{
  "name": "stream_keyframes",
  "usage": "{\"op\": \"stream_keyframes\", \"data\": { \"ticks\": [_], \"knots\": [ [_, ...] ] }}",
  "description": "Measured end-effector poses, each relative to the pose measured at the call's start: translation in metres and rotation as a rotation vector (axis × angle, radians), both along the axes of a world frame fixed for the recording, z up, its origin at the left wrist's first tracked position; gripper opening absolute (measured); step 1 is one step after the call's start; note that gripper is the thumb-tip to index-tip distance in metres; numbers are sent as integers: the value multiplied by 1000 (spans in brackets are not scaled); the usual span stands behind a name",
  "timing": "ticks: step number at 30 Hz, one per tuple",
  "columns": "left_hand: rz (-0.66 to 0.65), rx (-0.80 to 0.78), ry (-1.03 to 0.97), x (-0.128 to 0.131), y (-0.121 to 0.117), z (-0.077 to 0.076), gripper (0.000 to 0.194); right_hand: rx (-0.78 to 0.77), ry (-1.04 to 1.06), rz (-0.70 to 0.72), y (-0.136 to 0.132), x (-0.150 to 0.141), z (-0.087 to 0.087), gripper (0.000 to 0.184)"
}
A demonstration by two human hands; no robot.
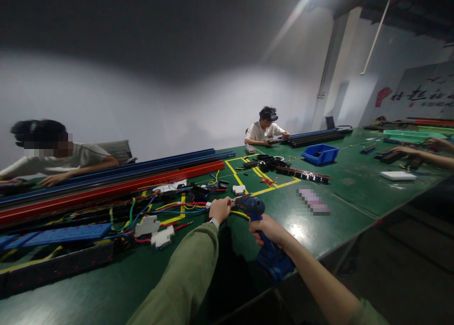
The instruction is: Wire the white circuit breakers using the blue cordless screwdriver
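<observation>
My right hand (267,230) is wrapped round the grip of a blue cordless drill (264,240), whose head points left. Just in front of the drill's nose, my left hand (220,209) is closed around a small part and a yellow wire (239,214); what the part is stays too small to name. Both hands sit over the green table (319,221) near its front edge. To the left lie two white breaker-like blocks (154,230) among a tangle of coloured wires (170,206).
Long red rails (106,192) and blue rails (106,176) run along the left. A blue bin (320,153) and black parts sit mid-table inside yellow tape lines. Two people sit across the table, left and centre; another person's arms reach in at far right.
</observation>
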State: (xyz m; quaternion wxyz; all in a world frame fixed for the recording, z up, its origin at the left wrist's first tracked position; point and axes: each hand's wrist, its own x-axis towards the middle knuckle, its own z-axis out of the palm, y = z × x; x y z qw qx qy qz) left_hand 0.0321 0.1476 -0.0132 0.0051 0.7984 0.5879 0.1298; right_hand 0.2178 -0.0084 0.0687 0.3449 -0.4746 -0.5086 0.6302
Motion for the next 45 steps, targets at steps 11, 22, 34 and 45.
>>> {"op": "stream_keyframes", "data": {
  "ticks": [11, 22, 34, 45],
  "knots": [
    [-7, 34, 11, -1, 3, -5, 25, -11, -3, -10, 1, 1, -3, 9],
    [-24, 26, 12, -2, 3, -4, 26, -5, -4, -19, -1, 0, -1, 9],
    [-7, 3, 41, -1, 1, 0, 27, -11, 2, 4, 1, 1, -2, 8],
    [-16, 26, -10, -2, 4, -4, 30, 0, -15, 20, 0, 1, 0, 9]
  ]
}}
